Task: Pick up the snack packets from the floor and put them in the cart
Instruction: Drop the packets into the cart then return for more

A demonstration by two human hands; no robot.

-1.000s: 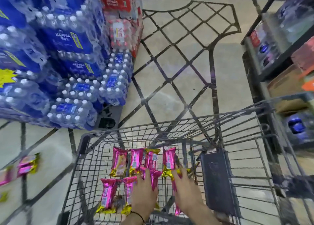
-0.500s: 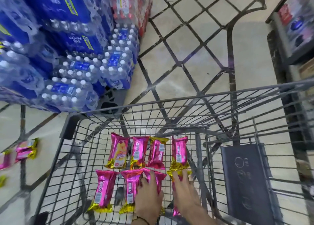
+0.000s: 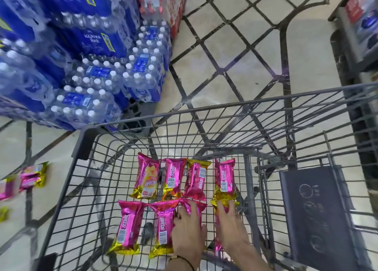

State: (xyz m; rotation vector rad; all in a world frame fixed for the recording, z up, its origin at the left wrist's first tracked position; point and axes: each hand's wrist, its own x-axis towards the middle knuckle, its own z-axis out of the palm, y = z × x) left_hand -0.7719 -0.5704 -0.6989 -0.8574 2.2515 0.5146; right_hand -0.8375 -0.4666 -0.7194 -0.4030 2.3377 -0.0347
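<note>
We judge the job well along but not finished. Eight snack packets (image 3: 147,178) lie flat in the cart (image 3: 204,112), in two rows on its wire bottom: four at the far side, four nearer us. At least three more are left on the floor (image 3: 225,56) to the left of the cart – a blurred cluster (image 3: 33,175) just beyond its side.

The left hand (image 3: 189,232) lies flat on the third packet of the near row (image 3: 195,206), fingers straight and pressing, gripping nothing. The right hand (image 3: 231,227) rests the same way on the fourth (image 3: 218,247), fingertips reaching the gold end of the packet beyond.

The packets are glossy pink foil pillows with crimped gold ends – light, slippery, slightly puffed. The cart is grey metal wire in an open grid, and the floor is polished pale stone with dark inlaid lines. Shrink-wrapped bottled-water packs (image 3: 86,99) stand to the left.
</note>
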